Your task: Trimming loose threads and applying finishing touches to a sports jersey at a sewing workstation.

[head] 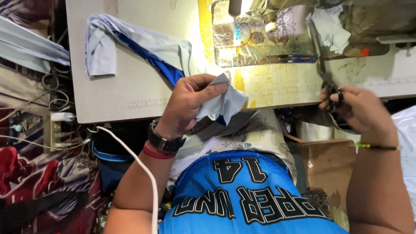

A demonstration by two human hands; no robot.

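The left hand (190, 102) pinches a small pale blue fabric piece (223, 104) just over the front edge of the sewing table (130, 91). The right hand (357, 108) is closed around black scissors (329, 80), blades pointing toward the table's back edge. Step in hand appears to be trimming; cutting calls for bringing blades and fabric together. A blue-and-grey garment (125, 47) lies near the left edge.
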